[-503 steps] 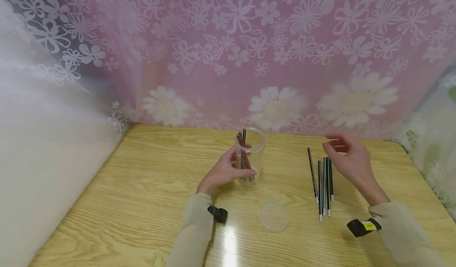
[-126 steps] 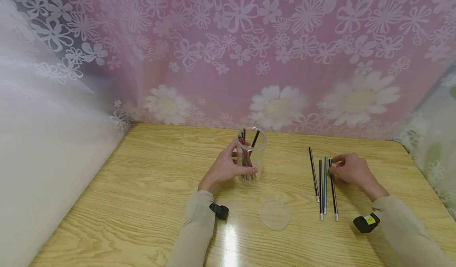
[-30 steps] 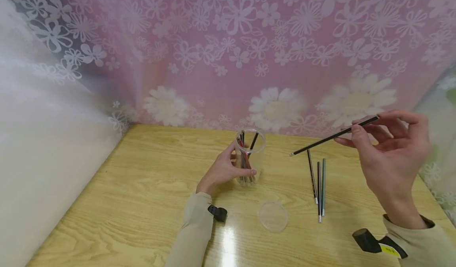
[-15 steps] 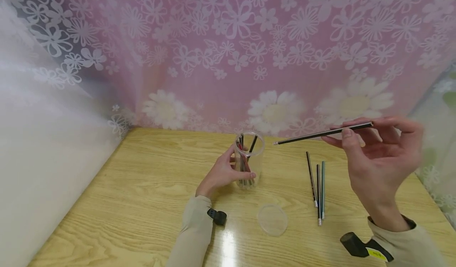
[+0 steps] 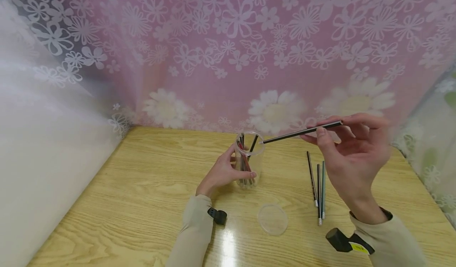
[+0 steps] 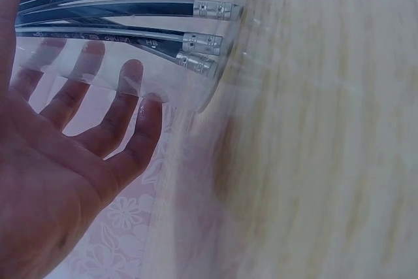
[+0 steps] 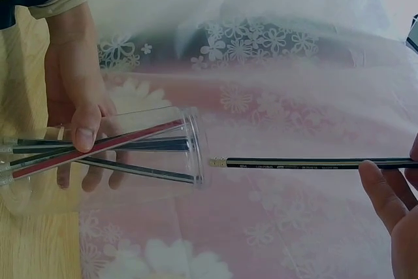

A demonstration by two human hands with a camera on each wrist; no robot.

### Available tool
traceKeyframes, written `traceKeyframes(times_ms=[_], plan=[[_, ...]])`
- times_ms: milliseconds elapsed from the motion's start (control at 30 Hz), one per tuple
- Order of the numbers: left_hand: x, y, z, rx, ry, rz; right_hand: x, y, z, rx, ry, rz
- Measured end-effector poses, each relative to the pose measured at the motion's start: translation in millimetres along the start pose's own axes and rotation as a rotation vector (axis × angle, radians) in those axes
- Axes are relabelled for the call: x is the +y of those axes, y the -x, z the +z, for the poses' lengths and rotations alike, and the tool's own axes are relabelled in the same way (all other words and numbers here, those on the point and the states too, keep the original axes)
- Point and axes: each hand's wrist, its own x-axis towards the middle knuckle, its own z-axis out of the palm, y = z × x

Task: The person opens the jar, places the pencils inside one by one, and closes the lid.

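Note:
A clear plastic jar (image 5: 259,164) stands upright on the table, with my left hand (image 5: 222,173) curled round its near left side. Several dark pencils and a red one (image 7: 130,150) lean inside it; their metal eraser ends (image 6: 215,10) rest at the jar's bottom in the left wrist view. My right hand (image 5: 356,152) pinches a black striped pencil (image 5: 299,133) between thumb and fingers, above the table. This pencil lies nearly level, its eraser end pointing left, right at the jar's rim (image 7: 196,145). My left fingers (image 6: 121,122) show through the clear wall.
Three pencils (image 5: 319,192), two black and one teal, lie on the wooden table (image 5: 149,203) right of the jar. A round clear lid (image 5: 272,219) lies flat in front of it. A pink flowered curtain (image 5: 213,61) hangs behind the table.
My right hand has taken a black pencil from those on the table, lifted it, and carried it left to the jar's rim. The jar holds one more black pencil than in the oldest frame.

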Motion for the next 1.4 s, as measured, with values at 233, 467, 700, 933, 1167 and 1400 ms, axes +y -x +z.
traceKeyframes(times_ms=[233,467,700,933,1167,1400], plan=[[2.0,-0.2,-0.8,-0.002,0.014,0.000,13.5,0.6,-3.3,-0.084,0.025,0.013],[0.4,1.0,0.0,-0.002,0.015,-0.029,26.1,2.0,-4.2,-0.184,0.168,0.102],[0.2,-0.3,-0.1,0.009,-0.013,-0.019,45.9,5.4,-3.4,-0.265,0.298,0.198],[2.1,2.7,0.5,0.000,0.014,-0.043,62.9,12.8,0.4,-0.316,0.441,0.311],[0.1,0.9,0.6,0.006,0.025,-0.046,74.2,12.3,2.6,-0.375,0.582,0.337],[-0.7,0.9,0.7,0.008,0.019,-0.038,78.4,10.4,1.7,-0.434,0.668,0.342]])
